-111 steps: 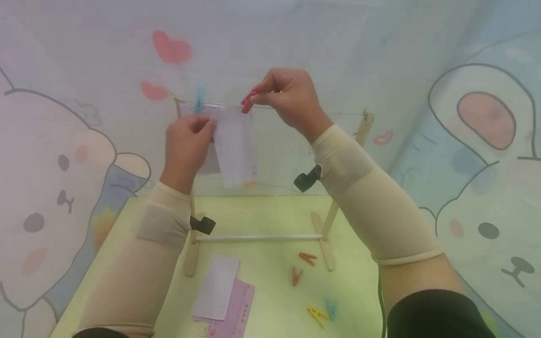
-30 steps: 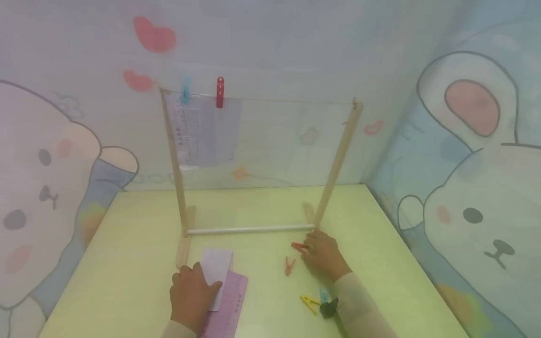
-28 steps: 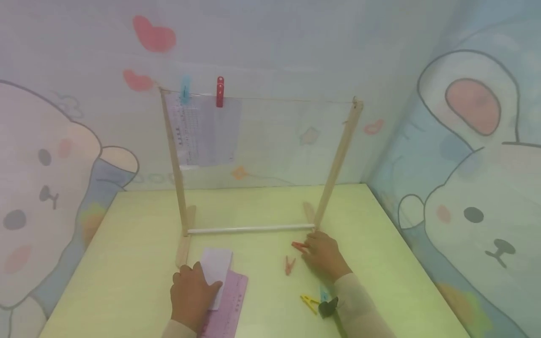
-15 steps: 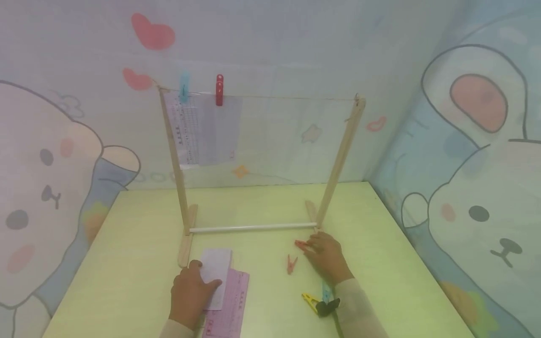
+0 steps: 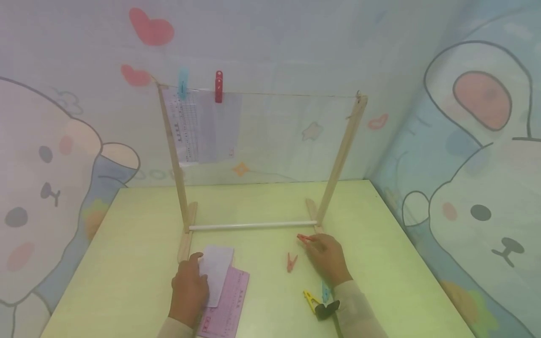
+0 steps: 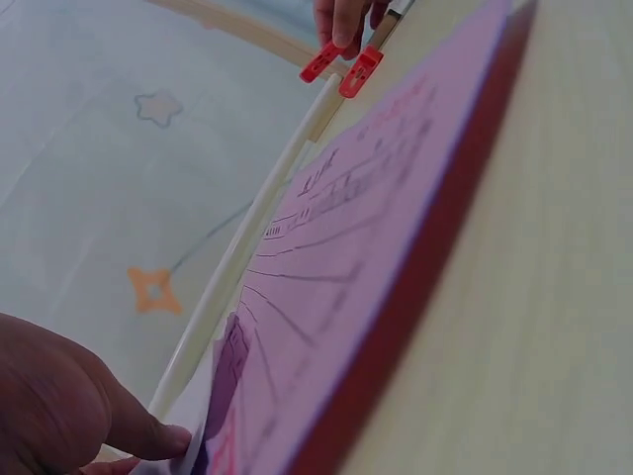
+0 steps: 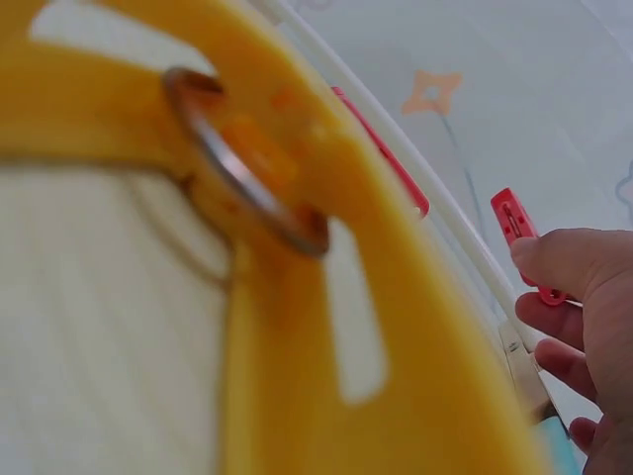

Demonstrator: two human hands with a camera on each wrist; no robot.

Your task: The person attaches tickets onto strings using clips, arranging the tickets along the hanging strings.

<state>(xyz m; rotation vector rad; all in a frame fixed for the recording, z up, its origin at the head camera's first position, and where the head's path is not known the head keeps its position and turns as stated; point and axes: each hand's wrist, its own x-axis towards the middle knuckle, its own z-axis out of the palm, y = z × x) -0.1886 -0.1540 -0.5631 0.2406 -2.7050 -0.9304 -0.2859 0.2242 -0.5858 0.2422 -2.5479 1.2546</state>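
Note:
My left hand lies flat over the left edge of a white paper slip, which sits on a pink printed sheet. In the left wrist view a fingertip presses at the edge of that pink sheet. My right hand pinches a red clothespin lying just in front of the rack's white dowel. The right wrist view shows the same red clothespin under my thumb. A second red peg lies to its left.
A wooden rack stands on the green table. Its string carries two paper slips held by a blue peg and a red peg. A yellow peg and a blue peg lie by my right wrist.
Both hands came down from the string to the table. In the last second the left hand slid slightly left on the white slip, and the right fingers closed on the red clothespin.

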